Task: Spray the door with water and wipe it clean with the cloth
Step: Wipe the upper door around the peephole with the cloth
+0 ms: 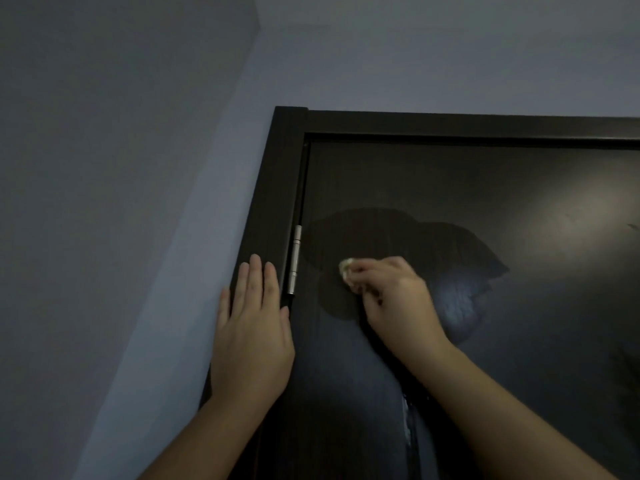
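A dark brown door (485, 188) fills the right half of the head view, seen near its top hinge corner. My right hand (394, 299) presses a small pale cloth (346, 270) against the door, just right of the hinge; only a corner of the cloth shows past my fingers. A darker wet patch (398, 237) spreads above and to the right of that hand. My left hand (252, 327) lies flat, fingers apart, on the dark door frame (277, 202). No spray bottle is in view.
A silver hinge (295, 259) sits between frame and door, just right of my left fingertips. Pale blue-grey walls (121, 168) surround the frame on the left and above. A streak of water (407, 420) runs down the door below my right forearm.
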The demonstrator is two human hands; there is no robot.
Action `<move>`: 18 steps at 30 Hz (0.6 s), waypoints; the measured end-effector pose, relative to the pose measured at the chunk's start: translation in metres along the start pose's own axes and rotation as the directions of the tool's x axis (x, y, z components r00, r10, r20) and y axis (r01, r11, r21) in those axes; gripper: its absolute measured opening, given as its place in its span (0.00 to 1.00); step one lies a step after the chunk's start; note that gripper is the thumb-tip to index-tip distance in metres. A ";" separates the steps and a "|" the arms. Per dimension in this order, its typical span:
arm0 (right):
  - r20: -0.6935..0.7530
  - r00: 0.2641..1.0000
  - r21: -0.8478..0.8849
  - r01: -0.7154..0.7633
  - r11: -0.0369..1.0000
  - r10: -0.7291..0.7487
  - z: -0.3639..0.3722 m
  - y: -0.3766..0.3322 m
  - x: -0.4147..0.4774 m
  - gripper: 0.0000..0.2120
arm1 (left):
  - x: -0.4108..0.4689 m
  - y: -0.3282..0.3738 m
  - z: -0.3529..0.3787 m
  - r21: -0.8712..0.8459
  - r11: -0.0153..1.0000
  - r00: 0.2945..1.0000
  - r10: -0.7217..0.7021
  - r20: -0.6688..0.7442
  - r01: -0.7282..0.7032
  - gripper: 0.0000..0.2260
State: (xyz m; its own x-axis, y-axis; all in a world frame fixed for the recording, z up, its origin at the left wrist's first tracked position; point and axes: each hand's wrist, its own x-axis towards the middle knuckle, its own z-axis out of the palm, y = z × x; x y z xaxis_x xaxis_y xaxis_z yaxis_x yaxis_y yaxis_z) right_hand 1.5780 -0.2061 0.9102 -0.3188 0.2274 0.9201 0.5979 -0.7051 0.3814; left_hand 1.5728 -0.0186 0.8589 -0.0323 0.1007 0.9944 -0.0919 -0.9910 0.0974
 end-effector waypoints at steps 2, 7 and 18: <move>-0.034 0.996 -0.026 -0.088 0.996 0.087 0.012 -0.006 0.021 0.12 | 0.000 0.000 -0.001 0.014 1.000 1.000 0.005 0.001 -0.005 0.26; 0.148 0.988 0.083 0.029 0.996 -0.041 0.024 -0.031 0.023 0.12 | -0.001 0.001 -0.004 -0.062 0.998 0.999 0.023 0.022 -0.022 0.26; 0.174 0.984 0.107 0.022 0.994 -0.040 0.022 -0.039 0.006 0.10 | -0.002 -0.001 -0.001 -0.068 0.996 0.998 0.048 -0.026 -0.050 0.25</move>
State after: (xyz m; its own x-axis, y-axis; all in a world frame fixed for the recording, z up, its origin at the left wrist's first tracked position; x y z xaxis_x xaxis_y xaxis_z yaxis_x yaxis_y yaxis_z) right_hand 1.5692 -0.1628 0.9027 -0.2097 0.3691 0.9054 0.6657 -0.6243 0.4087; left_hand 1.5720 -0.0178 0.8564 -0.0625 0.0551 0.9965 -0.1575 -0.9865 0.0446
